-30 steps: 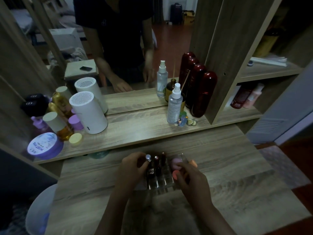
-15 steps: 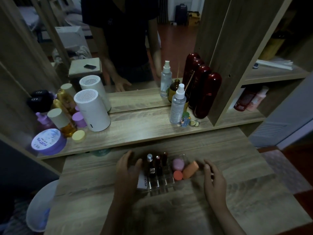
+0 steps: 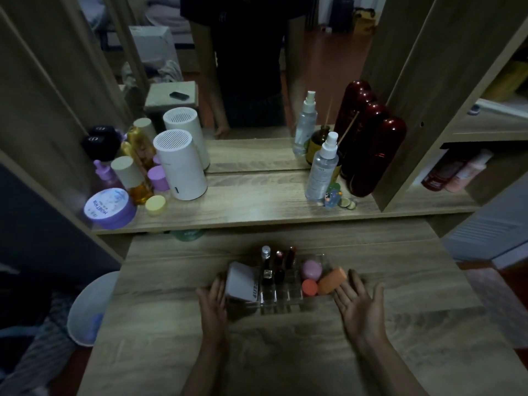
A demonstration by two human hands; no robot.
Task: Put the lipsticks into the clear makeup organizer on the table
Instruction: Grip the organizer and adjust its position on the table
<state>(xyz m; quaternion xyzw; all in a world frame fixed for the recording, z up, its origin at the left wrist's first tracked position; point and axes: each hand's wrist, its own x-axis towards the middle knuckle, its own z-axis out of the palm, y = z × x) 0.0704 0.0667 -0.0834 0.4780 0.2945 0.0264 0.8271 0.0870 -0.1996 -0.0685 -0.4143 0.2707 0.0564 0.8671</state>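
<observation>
Head view shows the clear plastic makeup organizer [image 3: 281, 294] on the wooden bench [image 3: 414, 332], three lipsticks [image 3: 278, 265] upright in its slots. Both hands, left [image 3: 213, 300] and right [image 3: 360, 305], are empty with fingers spread, flanking it. I judge the task is almost done; draw the hands straight back over the bare near bench, not brushing the walls.

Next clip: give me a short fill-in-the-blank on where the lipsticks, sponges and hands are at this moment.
1. The lipsticks stand upright in the clear ____.
2. The pink sponge and orange sponge lie on the organizer's ____ side.
3. The left hand and right hand are both ____, holding nothing.
4. The white cylinder stands on the ____ above the table.

Missing words: organizer; right; open; shelf
</observation>
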